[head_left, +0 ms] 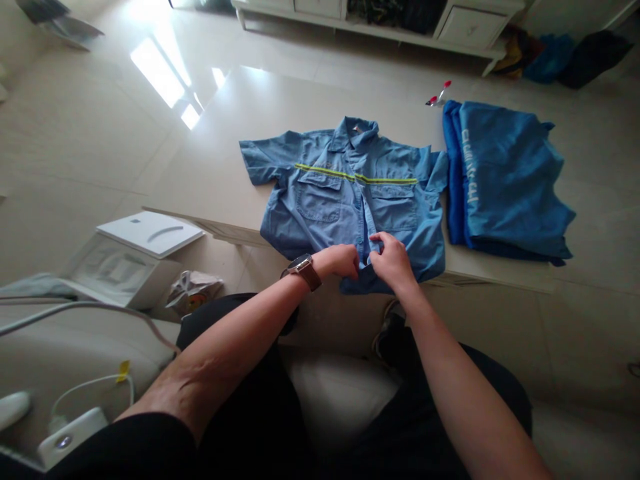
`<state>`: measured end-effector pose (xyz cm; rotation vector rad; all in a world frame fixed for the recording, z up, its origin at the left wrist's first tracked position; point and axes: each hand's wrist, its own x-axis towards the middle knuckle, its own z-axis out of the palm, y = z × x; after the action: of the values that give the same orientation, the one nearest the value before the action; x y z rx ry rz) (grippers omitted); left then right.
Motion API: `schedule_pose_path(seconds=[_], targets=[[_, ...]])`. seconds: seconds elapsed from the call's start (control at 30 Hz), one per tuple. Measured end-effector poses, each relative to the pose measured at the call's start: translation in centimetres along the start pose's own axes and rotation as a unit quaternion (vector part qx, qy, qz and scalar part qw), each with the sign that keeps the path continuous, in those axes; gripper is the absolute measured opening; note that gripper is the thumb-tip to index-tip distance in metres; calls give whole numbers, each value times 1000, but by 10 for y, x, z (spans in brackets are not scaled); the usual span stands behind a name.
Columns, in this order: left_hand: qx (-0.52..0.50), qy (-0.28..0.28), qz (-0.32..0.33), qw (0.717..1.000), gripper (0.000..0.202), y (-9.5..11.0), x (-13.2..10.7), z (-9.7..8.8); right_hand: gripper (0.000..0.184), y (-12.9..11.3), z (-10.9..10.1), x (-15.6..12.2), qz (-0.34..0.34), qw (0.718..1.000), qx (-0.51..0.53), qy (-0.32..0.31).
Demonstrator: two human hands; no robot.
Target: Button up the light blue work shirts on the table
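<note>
A blue short-sleeved work shirt (pixel 345 193) with a yellow-green stripe and two chest pockets lies flat, front up, on a low pale table (pixel 235 147). Its hem hangs over the near edge. My left hand (pixel 343 260), with a brown-strapped watch on the wrist, pinches the shirt's front placket near the bottom. My right hand (pixel 390 257) pinches the same placket just to the right, fingers closed on the cloth. Both hands meet at the lower button line.
A stack of folded blue garments (pixel 505 180) lies on the table to the right of the shirt. A small red and white object (pixel 439 95) sits behind it. A white box (pixel 130 257) stands on the floor at left. A white cabinet (pixel 380 20) lines the far wall.
</note>
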<state>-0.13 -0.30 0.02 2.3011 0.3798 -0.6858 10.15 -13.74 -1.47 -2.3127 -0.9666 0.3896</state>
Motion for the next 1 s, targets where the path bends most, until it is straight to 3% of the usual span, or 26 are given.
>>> schedule_pose_path(seconds=[0.1,0.2,0.27,0.57,1.0], targets=[[-11,55,-8,998,20,-3,-1,-1,37,0,1,0,-9,1000,17,8],[1,147,-21,989,40,-6,2,2,35,0,2,-2,-10,1000,23,9],[11,180,-21,983,52,-8,6,6,34,-1,1,-2,-9,1000,26,7],[-9,207,-27,978,43,-9,16,16,47,-1,-1,-4,4,999,41,12],[-37,274,-14,961,26,-6,17,11,40,-3,-1,-5,5,999,47,0]])
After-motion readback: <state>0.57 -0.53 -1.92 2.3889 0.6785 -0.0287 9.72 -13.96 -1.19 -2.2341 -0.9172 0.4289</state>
